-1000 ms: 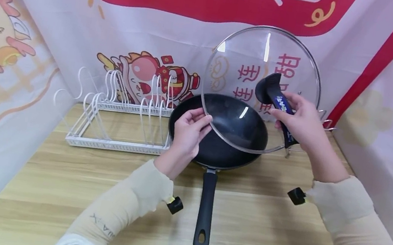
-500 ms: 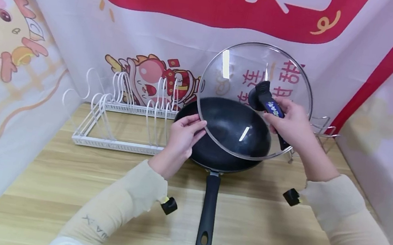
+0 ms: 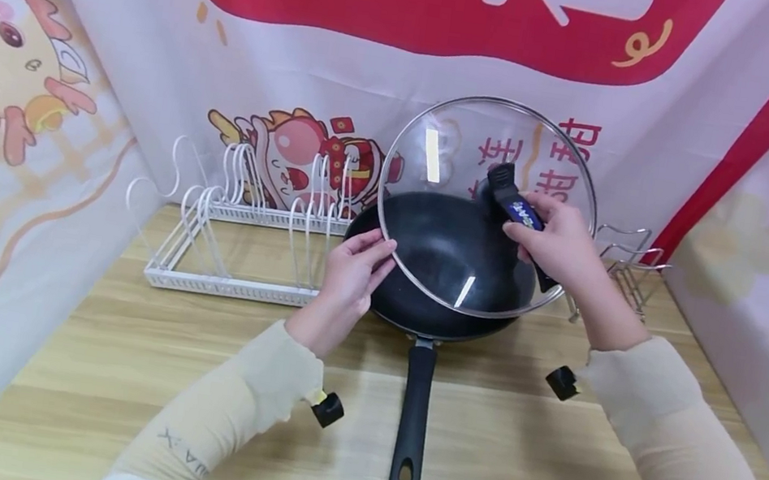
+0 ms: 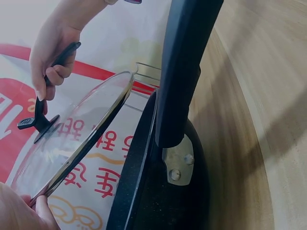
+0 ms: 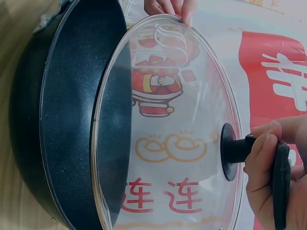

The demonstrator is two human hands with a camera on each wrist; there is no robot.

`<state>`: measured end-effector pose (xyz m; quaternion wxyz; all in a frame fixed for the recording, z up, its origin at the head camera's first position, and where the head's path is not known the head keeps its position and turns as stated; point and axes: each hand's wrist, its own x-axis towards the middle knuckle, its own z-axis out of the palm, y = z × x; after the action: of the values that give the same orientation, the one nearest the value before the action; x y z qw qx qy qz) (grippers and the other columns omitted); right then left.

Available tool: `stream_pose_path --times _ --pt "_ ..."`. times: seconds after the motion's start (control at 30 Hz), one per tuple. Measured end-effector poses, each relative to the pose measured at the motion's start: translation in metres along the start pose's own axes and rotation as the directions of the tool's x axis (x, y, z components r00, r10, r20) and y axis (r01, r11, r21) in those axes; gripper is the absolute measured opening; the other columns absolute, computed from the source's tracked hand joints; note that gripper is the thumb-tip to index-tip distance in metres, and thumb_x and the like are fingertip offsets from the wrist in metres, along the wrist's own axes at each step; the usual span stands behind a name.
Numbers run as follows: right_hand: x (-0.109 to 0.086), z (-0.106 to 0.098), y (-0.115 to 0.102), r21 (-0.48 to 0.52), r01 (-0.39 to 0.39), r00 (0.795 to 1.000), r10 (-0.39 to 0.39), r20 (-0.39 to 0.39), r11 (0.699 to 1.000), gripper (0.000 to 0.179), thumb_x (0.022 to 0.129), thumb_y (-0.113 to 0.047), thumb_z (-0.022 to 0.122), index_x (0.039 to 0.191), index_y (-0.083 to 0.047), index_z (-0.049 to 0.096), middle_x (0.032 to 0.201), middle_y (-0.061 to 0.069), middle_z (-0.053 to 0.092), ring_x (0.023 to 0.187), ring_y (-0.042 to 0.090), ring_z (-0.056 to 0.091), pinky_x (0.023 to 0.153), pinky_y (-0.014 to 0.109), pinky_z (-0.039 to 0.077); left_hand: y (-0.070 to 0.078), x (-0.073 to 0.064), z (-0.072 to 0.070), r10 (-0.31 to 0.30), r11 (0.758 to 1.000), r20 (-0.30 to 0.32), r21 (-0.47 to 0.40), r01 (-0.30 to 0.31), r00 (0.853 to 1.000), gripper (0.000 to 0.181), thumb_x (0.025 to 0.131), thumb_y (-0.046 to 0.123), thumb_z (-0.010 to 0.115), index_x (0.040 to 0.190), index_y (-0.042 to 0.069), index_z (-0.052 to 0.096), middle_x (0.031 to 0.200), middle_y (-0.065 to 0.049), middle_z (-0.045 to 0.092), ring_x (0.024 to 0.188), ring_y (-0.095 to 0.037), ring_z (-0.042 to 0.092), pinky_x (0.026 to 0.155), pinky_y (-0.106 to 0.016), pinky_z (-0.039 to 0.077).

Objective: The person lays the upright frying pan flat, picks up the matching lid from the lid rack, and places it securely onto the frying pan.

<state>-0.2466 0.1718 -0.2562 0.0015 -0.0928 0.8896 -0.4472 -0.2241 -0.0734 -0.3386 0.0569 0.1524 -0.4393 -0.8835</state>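
Observation:
A round glass lid [image 3: 423, 229] with a metal rim is held tilted above a black frying pan [image 3: 394, 303]. My right hand [image 3: 556, 235] grips the lid's black handle [image 5: 279, 191], fingers curled round it. On the lid's left edge, my left hand [image 3: 354, 273] pinches the rim between thumb and fingers; the left wrist view shows this hand [image 4: 21, 213] at the lower left. The pan sits on the table with its long handle [image 3: 413, 424] pointing toward me. In the right wrist view the lid's lower edge overlaps the pan; whether they touch I cannot tell.
Left of the pan stands a white wire rack [image 3: 230, 286] with upright dividers. A small metal wire rack [image 3: 632, 267] is behind my right wrist. Printed cloth [image 3: 350, 63] hangs behind and at both sides of the wooden table [image 3: 250, 352].
The lid has come down and a little left toward the pan, both hands moving with it and keeping their holds. The head view has also shifted slightly.

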Motion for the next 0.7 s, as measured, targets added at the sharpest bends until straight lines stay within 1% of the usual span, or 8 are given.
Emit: stream_pose_path --times 0.07,0.13,0.27,0.37,0.47,0.57,0.7 --pt "0.0 0.0 0.0 0.003 -0.007 1.0 0.007 -0.001 1.0 0.057 0.101 -0.012 0.064 0.152 0.001 0.043 0.111 0.027 0.061 0.063 0.012 0.058 0.057 0.023 0.051 -0.001 0.0 -0.001 -0.003 1.0 -0.001 -0.004 0.003 1.0 0.023 0.093 -0.012 0.066 0.115 -0.006 0.066 0.096 -0.008 0.066 0.084 -0.013 0.069 0.097 -0.039 0.054" --pt "0.001 0.001 0.001 0.017 -0.017 1.0 0.017 0.002 1.0 0.057 0.101 -0.012 0.064 0.153 0.001 0.043 0.113 0.028 0.061 0.063 0.011 0.058 0.058 0.022 0.051 -0.002 0.0 -0.002 -0.005 1.0 -0.007 -0.007 0.005 1.0 0.022 0.093 -0.012 0.066 0.115 -0.004 0.067 0.096 -0.007 0.065 0.085 -0.013 0.069 0.095 -0.036 0.056" --pt "0.002 0.003 0.001 0.059 -0.044 0.999 0.043 0.008 0.997 0.059 0.101 -0.014 0.065 0.154 -0.001 0.042 0.111 0.026 0.061 0.062 0.01 0.057 0.059 0.023 0.051 -0.002 0.0 -0.002 0.006 1.0 -0.023 -0.023 -0.007 1.0 0.021 0.093 -0.01 0.068 0.112 -0.001 0.068 0.094 -0.005 0.064 0.082 -0.011 0.068 0.083 -0.026 0.059" --pt "0.002 0.004 0.001 0.122 -0.062 0.998 0.06 0.015 0.991 0.06 0.101 -0.015 0.066 0.155 -0.003 0.042 0.114 0.025 0.061 0.061 0.009 0.056 0.059 0.022 0.05 -0.002 0.0 -0.002 0.032 0.998 -0.037 -0.048 -0.033 0.999 0.018 0.092 -0.011 0.069 0.106 0.0 0.068 0.093 -0.005 0.065 0.081 -0.011 0.069 0.077 -0.023 0.059" --pt "0.002 0.006 0.0 0.207 -0.07 0.997 0.066 0.028 0.976 0.062 0.102 -0.015 0.066 0.156 -0.003 0.04 0.122 0.025 0.059 0.06 0.007 0.055 0.058 0.021 0.05 -0.001 0.002 -0.001 0.056 0.996 -0.048 -0.061 -0.059 0.997 0.016 0.092 -0.011 0.069 0.103 0.0 0.07 0.092 -0.005 0.067 0.083 -0.011 0.07 0.078 -0.023 0.059" --pt "0.002 0.009 0.0 0.273 -0.076 0.997 0.066 0.045 0.959 0.06 0.103 -0.014 0.064 0.157 -0.004 0.039 0.129 0.025 0.055 0.06 0.006 0.053 0.058 0.019 0.049 0.0 0.003 -0.001 0.075 0.995 -0.051 -0.065 -0.078 0.996 0.018 0.092 -0.012 0.068 0.104 0.0 0.07 0.091 -0.003 0.066 0.083 -0.01 0.068 0.079 -0.022 0.058" --pt "0.001 0.014 0.0 0.289 -0.078 0.997 0.066 0.05 0.954 0.056 0.103 -0.014 0.063 0.155 -0.006 0.044 0.13 0.022 0.054 0.061 0.006 0.054 0.06 0.019 0.05 -0.001 0.003 -0.003 0.085 0.994 -0.048 -0.061 -0.088 0.995 0.028 0.09 -0.017 0.067 0.114 -0.002 0.069 0.086 -0.001 0.061 0.078 -0.008 0.063 0.074 -0.02 0.057"
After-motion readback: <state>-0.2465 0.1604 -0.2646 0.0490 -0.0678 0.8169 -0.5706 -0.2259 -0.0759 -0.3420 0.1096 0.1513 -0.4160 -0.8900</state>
